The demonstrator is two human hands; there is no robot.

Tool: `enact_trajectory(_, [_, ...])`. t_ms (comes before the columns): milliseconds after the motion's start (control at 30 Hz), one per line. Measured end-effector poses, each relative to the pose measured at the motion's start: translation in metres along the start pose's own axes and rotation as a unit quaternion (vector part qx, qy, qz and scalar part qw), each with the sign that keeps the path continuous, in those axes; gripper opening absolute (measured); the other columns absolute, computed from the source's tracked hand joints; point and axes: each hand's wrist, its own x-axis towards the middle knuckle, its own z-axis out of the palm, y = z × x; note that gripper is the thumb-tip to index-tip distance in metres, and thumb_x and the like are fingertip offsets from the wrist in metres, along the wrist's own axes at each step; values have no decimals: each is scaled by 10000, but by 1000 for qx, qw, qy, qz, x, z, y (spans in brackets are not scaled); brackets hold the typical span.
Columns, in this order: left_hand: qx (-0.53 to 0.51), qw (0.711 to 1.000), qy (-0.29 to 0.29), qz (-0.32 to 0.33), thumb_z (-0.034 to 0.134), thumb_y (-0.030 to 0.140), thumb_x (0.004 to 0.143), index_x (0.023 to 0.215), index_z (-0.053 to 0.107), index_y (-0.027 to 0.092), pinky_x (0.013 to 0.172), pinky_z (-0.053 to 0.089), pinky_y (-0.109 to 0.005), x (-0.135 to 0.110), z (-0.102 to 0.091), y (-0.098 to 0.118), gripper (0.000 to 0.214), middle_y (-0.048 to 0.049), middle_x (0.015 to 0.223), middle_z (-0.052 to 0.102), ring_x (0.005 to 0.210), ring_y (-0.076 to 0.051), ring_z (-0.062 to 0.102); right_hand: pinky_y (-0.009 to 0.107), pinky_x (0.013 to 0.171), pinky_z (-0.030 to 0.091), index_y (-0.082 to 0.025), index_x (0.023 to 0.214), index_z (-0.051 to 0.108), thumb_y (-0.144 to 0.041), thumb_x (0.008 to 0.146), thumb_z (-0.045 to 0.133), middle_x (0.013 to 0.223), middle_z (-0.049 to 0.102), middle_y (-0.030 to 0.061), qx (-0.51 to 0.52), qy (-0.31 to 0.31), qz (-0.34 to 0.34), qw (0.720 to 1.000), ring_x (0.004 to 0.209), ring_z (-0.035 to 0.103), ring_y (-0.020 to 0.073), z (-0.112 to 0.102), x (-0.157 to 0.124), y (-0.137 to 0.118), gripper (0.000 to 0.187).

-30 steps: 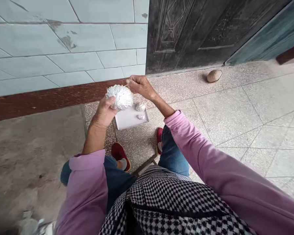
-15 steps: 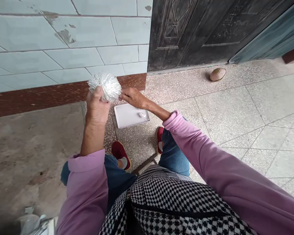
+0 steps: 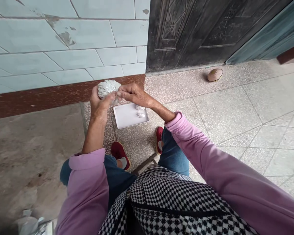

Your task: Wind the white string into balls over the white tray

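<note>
A round white bundle of many shiny strands, like a pompom [image 3: 107,88], is held up near the foot of the wall. My left hand [image 3: 100,102] is wrapped round its left side and underside, with the thumb along the near edge. On the right side of the bundle, my right hand [image 3: 133,94] pinches at its edge, close to the left thumb; a little clear or white material shows between the fingertips. Below the hands, a shallow white tray [image 3: 124,119] lies on the floor. In the tray's right part is a small white clump [image 3: 140,114], partly overlapped by my right hand.
A tiled wall [image 3: 63,62] with a brown base strip and a dark carved door [image 3: 186,32] stand ahead. A pinkish rounded object [image 3: 215,75] sits by the doorsill. Red shoes [image 3: 120,153] flank the tray's near side. Clear plastic and other items [image 3: 31,225] lie at bottom left.
The pompom has tipped and lowered slightly to the right. My left thumb has shifted to its near edge, and my right fingers have come in against it.
</note>
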Motion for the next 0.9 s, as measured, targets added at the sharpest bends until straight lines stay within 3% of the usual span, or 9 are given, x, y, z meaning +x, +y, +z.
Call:
enact_trajectory(100, [-31,998,-9,-56,1231,692,616,1387,684,261,1061,751,-545,-13,9,16,1039,-112,1420,845,1317,-377,794,310,820,488,-211,934,671,-685,1369,775,845,577,-9,0,45,-15,999,850,486,192,-16,2,5,651])
enact_trajectory(267, [-41,990,-73,-115,1176,572,634,1339,804,252,934,769,-470,-32,23,41,859,-138,1378,896,1258,-382,835,282,752,458,-246,914,547,-563,1392,766,828,476,-38,31,81,23,996,784,413,171,-28,3,6,614])
enact_trajectory(433, [-101,984,-99,-106,1104,605,673,1295,838,274,1099,795,-604,-38,30,51,754,-144,1308,909,1424,-473,823,304,727,441,-280,884,505,-576,1357,817,781,464,-40,37,111,79,990,780,418,178,-30,2,2,640])
enact_trajectory(600, [-178,977,-81,-86,1150,695,627,1288,824,293,1252,741,-730,-40,35,51,840,-189,1341,906,1672,-575,696,313,763,466,-280,867,482,-623,1336,828,798,461,-30,15,129,78,989,809,437,195,-30,7,15,676])
enact_trajectory(767, [-196,977,-62,-64,1159,888,665,1240,774,267,1224,749,-722,-37,39,47,930,-251,1514,859,1775,-601,598,304,831,487,-263,910,491,-455,1398,726,870,452,-28,-5,111,73,991,845,422,192,-23,18,38,576])
enact_trajectory(900, [-190,979,-54,-45,1164,931,647,1291,766,282,1255,719,-706,-34,43,41,997,-221,1517,856,1775,-572,599,301,850,481,-257,913,484,-337,1405,663,916,456,-23,-10,116,71,991,864,425,188,-22,22,50,530])
